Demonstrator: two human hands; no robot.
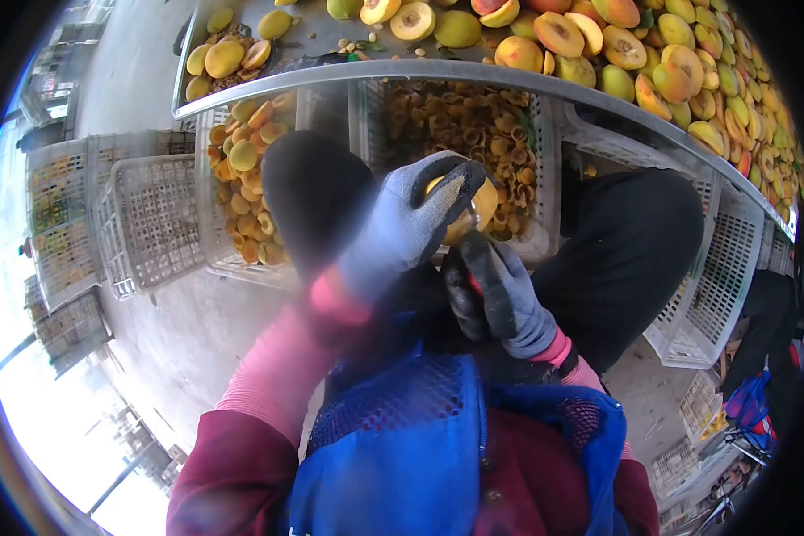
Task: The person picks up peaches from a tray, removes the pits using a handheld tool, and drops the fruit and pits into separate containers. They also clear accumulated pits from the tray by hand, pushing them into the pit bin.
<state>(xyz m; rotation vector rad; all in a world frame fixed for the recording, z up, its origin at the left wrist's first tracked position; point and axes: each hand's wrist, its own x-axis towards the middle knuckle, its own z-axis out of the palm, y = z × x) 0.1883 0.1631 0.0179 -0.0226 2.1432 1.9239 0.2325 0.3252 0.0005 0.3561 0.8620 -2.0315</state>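
Note:
My left hand, in a grey glove with dark fingertips, is closed around a yellow peach piece. The fingers cover much of the fruit. Just below it, my right hand, gloved the same way, is closed on a small pitting tool with a bit of red showing at the grip. The tool's curved metal end touches or nearly touches the peach; the exact contact is hidden. Both hands are above my lap, in front of a crate of brownish, scooped-out peach scraps.
Whole and halved peaches cover much of a metal-edged table ahead. Peach halves fill a crate by my left knee. Stacked plastic crates stand further left, with another crate at right. Someone's dark-clothed leg shows at far right.

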